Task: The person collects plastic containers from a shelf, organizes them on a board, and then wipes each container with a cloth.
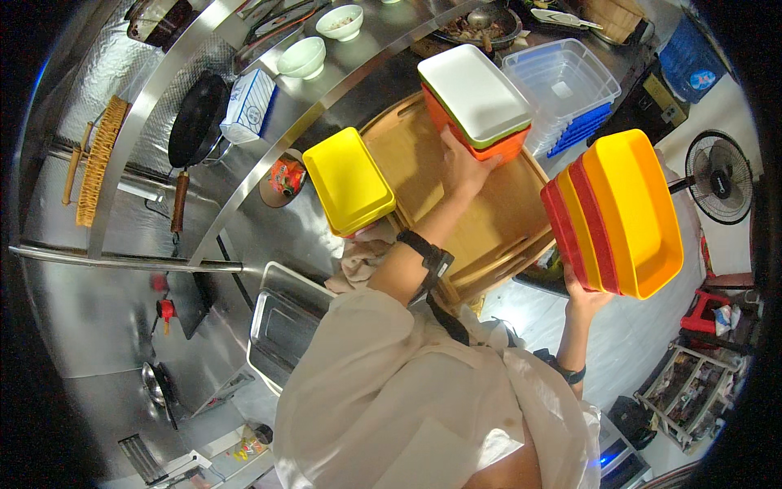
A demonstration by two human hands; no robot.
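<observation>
My left hand (465, 160) grips the near end of a stack of plastic bins (476, 91), white on top, then green, then orange. That stack is over the far part of a wooden tray (403, 140) with handle slots; whether it touches the tray, I cannot tell. Off to the right, my right hand (585, 292) supports a tilted stack of nested red and yellow bins (617, 214) from its lower end. The outermost yellow bin faces right, its hollow visible. A yellow bin stack (349, 183) sits at the wooden tray's left edge.
Clear plastic boxes (562, 76) and blue lids (579, 129) stand beyond the tray. A steel shelf carries white bowls (302, 58) and a carton (249, 107). A frying pan (197, 122) hangs at left. At right are a fan (719, 177) and a red stool (705, 310).
</observation>
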